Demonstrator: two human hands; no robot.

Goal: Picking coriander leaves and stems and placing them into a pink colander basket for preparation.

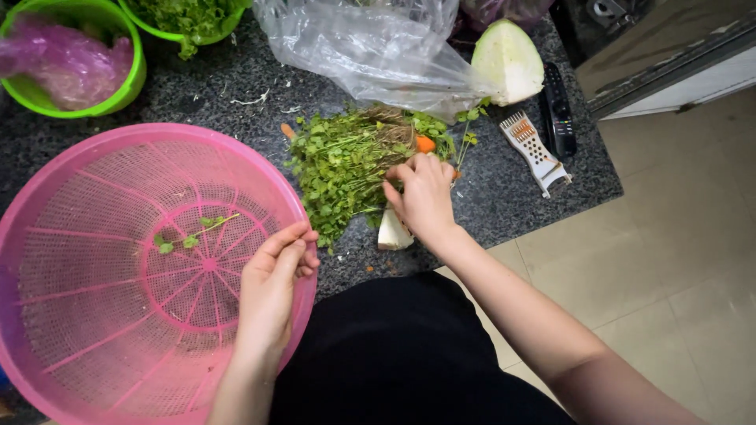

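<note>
My right hand (425,197) is pinching a sprig at the near edge of the herb bunch (346,161), whose stems are running left to right. My left hand (276,275) (loosely curled, holding nothing) is hovering left of the bunch, over the pink strainer (71,197). A clear plastic bag (370,47) is lying behind the bunch.

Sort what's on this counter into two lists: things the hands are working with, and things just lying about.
In use:
- bunch of leafy herbs, right hand picking at it
- pink colander, a few sprigs inside, left hand at its rim

Lying about:
- green bowls
- clear plastic bag
- cut cabbage
- grater
- remote control
- carrot
</note>
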